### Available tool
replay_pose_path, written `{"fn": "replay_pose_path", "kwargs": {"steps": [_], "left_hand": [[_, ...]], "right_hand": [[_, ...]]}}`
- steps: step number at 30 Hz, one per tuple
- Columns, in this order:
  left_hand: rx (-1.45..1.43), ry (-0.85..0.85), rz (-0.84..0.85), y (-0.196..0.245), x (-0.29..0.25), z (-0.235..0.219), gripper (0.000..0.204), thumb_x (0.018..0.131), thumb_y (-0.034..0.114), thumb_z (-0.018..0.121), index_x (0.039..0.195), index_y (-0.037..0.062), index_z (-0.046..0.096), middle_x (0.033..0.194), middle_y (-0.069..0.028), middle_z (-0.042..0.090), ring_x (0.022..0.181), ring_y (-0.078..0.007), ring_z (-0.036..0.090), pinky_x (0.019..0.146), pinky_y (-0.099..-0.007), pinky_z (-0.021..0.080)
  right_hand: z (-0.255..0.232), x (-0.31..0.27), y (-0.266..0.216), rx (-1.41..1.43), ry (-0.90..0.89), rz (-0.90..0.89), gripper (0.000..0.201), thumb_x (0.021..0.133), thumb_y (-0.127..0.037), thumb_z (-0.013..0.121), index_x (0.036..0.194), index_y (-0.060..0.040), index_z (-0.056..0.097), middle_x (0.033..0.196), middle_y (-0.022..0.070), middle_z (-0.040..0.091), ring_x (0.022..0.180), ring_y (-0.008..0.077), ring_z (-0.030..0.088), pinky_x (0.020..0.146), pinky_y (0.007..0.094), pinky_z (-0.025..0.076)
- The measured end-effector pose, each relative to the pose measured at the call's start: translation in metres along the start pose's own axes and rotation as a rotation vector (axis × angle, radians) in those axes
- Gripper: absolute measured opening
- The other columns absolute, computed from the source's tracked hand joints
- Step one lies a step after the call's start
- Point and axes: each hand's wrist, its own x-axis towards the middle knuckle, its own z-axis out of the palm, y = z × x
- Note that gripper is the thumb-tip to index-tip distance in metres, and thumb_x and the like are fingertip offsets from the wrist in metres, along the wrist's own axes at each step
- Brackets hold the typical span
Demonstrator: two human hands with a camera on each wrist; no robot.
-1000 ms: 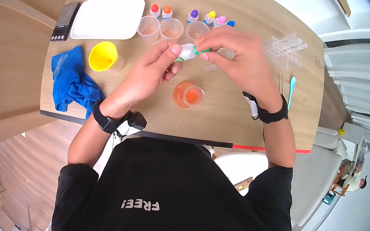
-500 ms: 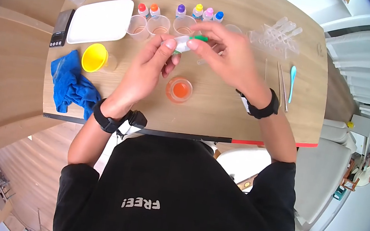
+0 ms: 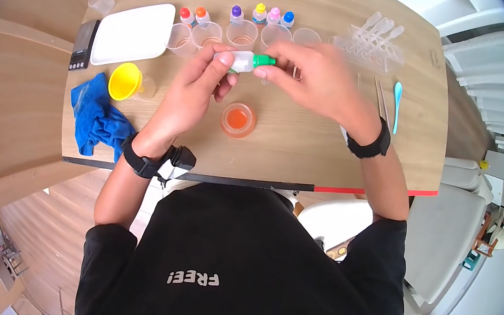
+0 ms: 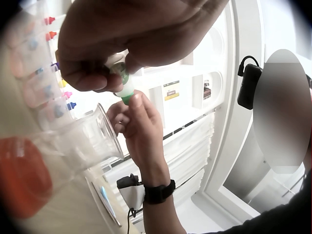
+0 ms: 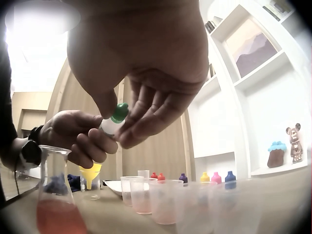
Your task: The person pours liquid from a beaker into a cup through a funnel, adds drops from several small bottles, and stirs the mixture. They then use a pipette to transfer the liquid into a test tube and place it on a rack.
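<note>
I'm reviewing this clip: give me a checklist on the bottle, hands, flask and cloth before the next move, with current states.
1. Left hand holding the small white plastic bottle: ok.
2. Bottle upright: not ok, it is tilted.
3. Green plastic cap loosened: cannot tell; it sits on the bottle's end.
4. Right hand gripping the cap firmly: cannot tell; thumb and fingers are about it.
5. Clear conical flask of orange-red liquid upright, mouth uncovered: ok.
6. Crumpled blue fabric cloth at hand for spills: ok, on the person's left.
</note>
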Motion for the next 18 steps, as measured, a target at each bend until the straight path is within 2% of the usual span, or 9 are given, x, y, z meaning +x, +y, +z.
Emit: {"fn": "replay_pose_path", "kwargs": {"steps": [2,3,5,6,8,11,15,17,18], "left_hand": [[-0.006,-0.006,-0.017,-0.0011,-0.0024,0.0002,0.034,0.117,0.036,0.050,0.128,0.0064,0.062,0.092,0.0025,0.058,0.080,-0.0065,0.050,0.072,-0.0234,0.042],[0.012,-0.011,-0.007,0.0001,-0.0017,0.0001,0.034,0.117,0.036,0.050,0.128,0.0064,0.062,0.093,0.0023,0.058,0.080,-0.0067,0.050,0.072,-0.0236,0.043],[0.029,-0.026,-0.009,0.0014,-0.0014,0.0011,0.034,0.117,0.036,0.050,0.128,0.0065,0.063,0.093,0.0022,0.059,0.081,-0.0069,0.051,0.073,-0.0238,0.043],[0.026,-0.018,-0.008,0.0023,-0.0009,0.0010,0.034,0.117,0.036,0.050,0.129,0.0064,0.063,0.094,0.0020,0.060,0.081,-0.0070,0.051,0.073,-0.0239,0.044],[0.029,-0.022,-0.025,0.0016,-0.0031,0.0019,0.034,0.117,0.035,0.051,0.129,0.0064,0.063,0.094,0.0019,0.060,0.081,-0.0071,0.052,0.073,-0.0239,0.044],[0.049,-0.031,-0.015,0.0007,-0.0001,0.0042,0.035,0.117,0.036,0.051,0.131,0.0060,0.062,0.095,0.0015,0.061,0.081,-0.0070,0.052,0.073,-0.0239,0.044],[0.001,-0.020,-0.027,-0.0039,0.0039,0.0037,0.035,0.116,0.035,0.052,0.133,0.0052,0.062,0.096,0.0009,0.063,0.081,-0.0066,0.053,0.073,-0.0236,0.044],[-0.016,-0.022,-0.025,-0.0043,0.0050,0.0044,0.035,0.116,0.035,0.053,0.133,0.0050,0.061,0.096,0.0007,0.063,0.081,-0.0064,0.053,0.073,-0.0234,0.044],[0.009,-0.033,-0.007,-0.0046,0.0044,0.0055,0.035,0.116,0.034,0.054,0.133,0.0050,0.061,0.096,0.0007,0.063,0.081,-0.0065,0.053,0.073,-0.0234,0.044]], "right_hand": [[-0.0033,-0.0038,0.0043,-0.206,-0.198,0.026,0.026,0.103,-0.032,0.072,0.098,-0.0070,0.071,0.064,0.0089,0.062,0.055,0.0208,0.060,0.052,0.0354,0.041],[-0.0020,-0.0040,0.0049,-0.206,-0.193,0.035,0.026,0.103,-0.032,0.072,0.098,-0.0070,0.071,0.064,0.0089,0.062,0.055,0.0208,0.060,0.052,0.0354,0.041],[0.0042,-0.0053,0.0037,-0.015,-0.016,0.028,0.030,0.104,-0.033,0.070,0.091,-0.0069,0.070,0.060,0.0100,0.056,0.052,0.0237,0.055,0.052,0.0371,0.040],[0.0025,-0.0059,0.0029,-0.010,-0.009,0.040,0.030,0.104,-0.033,0.070,0.091,-0.0069,0.070,0.060,0.0100,0.056,0.052,0.0237,0.055,0.052,0.0371,0.040],[-0.0030,-0.0077,-0.0011,-0.073,-0.141,0.031,0.030,0.104,-0.034,0.070,0.091,-0.0068,0.070,0.061,0.0112,0.055,0.052,0.0255,0.053,0.052,0.0394,0.038],[-0.0029,-0.0084,0.0026,-0.136,-0.149,0.036,0.033,0.105,-0.036,0.069,0.091,-0.0059,0.069,0.060,0.0117,0.054,0.051,0.0261,0.051,0.052,0.0403,0.036],[0.0043,-0.0102,0.0059,-0.037,-0.019,-0.032,0.037,0.107,-0.037,0.065,0.090,-0.0043,0.067,0.059,0.0119,0.053,0.050,0.0258,0.051,0.053,0.0405,0.037],[-0.0027,-0.0101,0.0024,-0.110,-0.190,0.032,0.037,0.109,-0.036,0.061,0.091,-0.0033,0.066,0.059,0.0102,0.054,0.051,0.0247,0.051,0.053,0.0383,0.039],[-0.0028,-0.0102,0.0040,-0.110,-0.193,0.030,0.037,0.109,-0.036,0.061,0.091,-0.0033,0.066,0.059,0.0102,0.054,0.051,0.0247,0.051,0.053,0.0383,0.039]]}}
